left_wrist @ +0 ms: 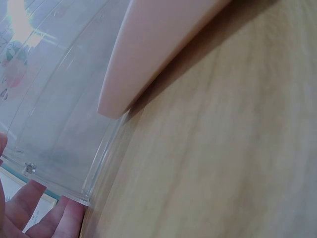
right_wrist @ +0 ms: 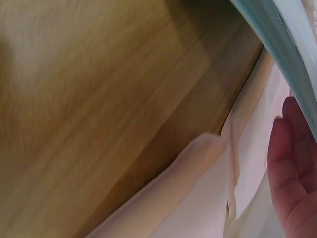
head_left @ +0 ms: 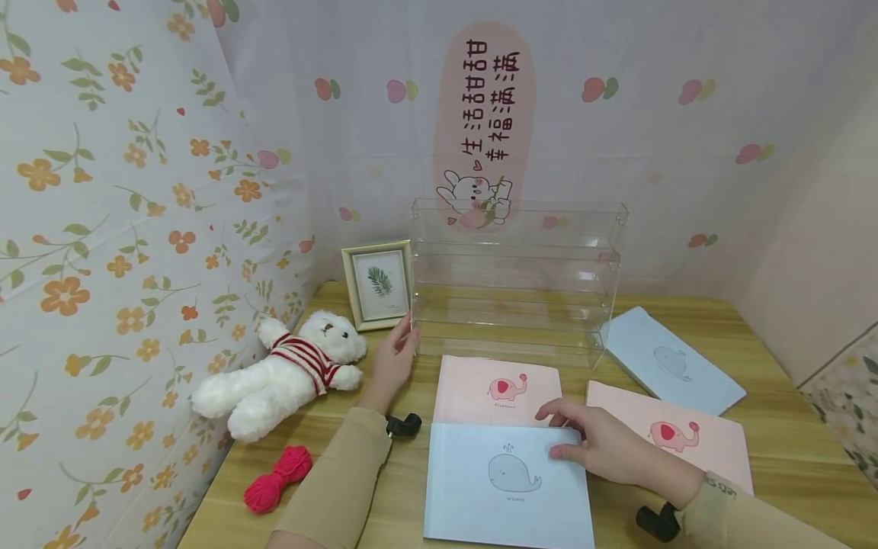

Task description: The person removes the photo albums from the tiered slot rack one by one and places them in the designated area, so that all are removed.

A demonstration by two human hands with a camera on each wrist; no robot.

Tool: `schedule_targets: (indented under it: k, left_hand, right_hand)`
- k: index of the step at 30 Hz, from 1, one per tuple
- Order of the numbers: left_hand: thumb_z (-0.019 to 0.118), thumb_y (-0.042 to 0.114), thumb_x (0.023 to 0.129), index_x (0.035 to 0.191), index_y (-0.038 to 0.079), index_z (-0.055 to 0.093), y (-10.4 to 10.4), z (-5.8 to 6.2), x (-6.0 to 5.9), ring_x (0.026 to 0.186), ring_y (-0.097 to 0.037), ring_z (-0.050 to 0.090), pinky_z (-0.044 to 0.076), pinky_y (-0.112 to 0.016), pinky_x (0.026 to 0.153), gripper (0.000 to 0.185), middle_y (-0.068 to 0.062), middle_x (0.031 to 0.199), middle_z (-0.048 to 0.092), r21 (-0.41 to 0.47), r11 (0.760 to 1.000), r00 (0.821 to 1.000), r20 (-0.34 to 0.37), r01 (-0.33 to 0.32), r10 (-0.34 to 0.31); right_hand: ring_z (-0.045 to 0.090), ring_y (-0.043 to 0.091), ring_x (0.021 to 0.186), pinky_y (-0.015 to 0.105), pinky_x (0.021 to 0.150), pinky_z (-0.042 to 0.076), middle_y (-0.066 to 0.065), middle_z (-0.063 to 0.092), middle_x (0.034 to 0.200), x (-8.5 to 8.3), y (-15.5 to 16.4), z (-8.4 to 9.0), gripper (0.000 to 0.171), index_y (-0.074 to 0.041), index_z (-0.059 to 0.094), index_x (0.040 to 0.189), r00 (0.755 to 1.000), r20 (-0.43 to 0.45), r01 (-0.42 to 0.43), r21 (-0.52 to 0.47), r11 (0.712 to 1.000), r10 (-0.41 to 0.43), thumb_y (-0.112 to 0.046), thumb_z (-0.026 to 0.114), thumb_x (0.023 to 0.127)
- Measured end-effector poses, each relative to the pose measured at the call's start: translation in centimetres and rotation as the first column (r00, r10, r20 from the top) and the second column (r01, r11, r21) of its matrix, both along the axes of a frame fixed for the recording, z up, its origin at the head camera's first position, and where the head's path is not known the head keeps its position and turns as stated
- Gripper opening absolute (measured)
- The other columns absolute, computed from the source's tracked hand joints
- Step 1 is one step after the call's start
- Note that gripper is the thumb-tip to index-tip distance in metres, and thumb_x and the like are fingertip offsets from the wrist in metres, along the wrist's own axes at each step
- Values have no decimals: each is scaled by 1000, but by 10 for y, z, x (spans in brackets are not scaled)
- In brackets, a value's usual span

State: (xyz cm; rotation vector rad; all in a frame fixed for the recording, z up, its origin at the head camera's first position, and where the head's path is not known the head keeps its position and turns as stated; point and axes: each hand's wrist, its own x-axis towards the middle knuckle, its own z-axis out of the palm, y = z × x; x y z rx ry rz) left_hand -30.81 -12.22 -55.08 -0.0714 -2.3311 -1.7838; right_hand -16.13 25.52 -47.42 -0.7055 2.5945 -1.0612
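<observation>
My left hand (head_left: 408, 337) lies with straight fingers against the front left corner of a clear acrylic shelf (head_left: 514, 282). In the left wrist view its fingertips (left_wrist: 27, 213) touch the shelf's corner (left_wrist: 64, 124), with a pink notebook (left_wrist: 148, 54) just beyond. My right hand (head_left: 557, 432) pinches the upper right corner of a blue whale notebook (head_left: 504, 484), which overlaps a pink elephant notebook (head_left: 497, 389). The right wrist view shows the fingers (right_wrist: 292, 163) under the lifted blue edge (right_wrist: 282, 34), above pink covers (right_wrist: 198, 198).
A second pink elephant notebook (head_left: 686, 438) and another blue whale notebook (head_left: 668, 358) lie at the right. A white teddy bear (head_left: 288, 374), a framed leaf picture (head_left: 377, 284) and red yarn (head_left: 277, 476) sit at the left on the wooden table (head_left: 789, 457). Walls close in behind and at the left.
</observation>
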Motion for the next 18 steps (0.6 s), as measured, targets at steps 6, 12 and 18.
schedule_targets:
  k: [6,12,18]
  left_hand:
    - [65,31,113,163,26,56,-1,2,2,137,-42,70,60,-55,112,51,-17,158,64,-12,1000,1000,-1,2,-2]
    - [63,23,113,163,22,56,-2,3,1,136,-41,70,61,-55,111,51,-19,156,66,19,1000,1000,-16,21,-21]
    - [63,24,113,163,22,56,-2,3,0,137,-41,70,62,-53,110,51,-20,155,67,12,1000,1000,-7,17,-17]
  right_hand:
    - [59,4,91,21,79,54,-7,73,115,-2,-1,-3,49,-25,68,137,999,31,-13,55,998,12,-35,88,94]
    - [59,2,88,23,79,59,-10,73,113,-5,-1,-3,50,-27,67,139,996,38,-85,119,989,81,-40,87,95]
    - [62,0,88,24,79,61,-11,74,112,-6,-2,2,46,-21,68,138,997,1,-82,131,988,83,-36,85,98]
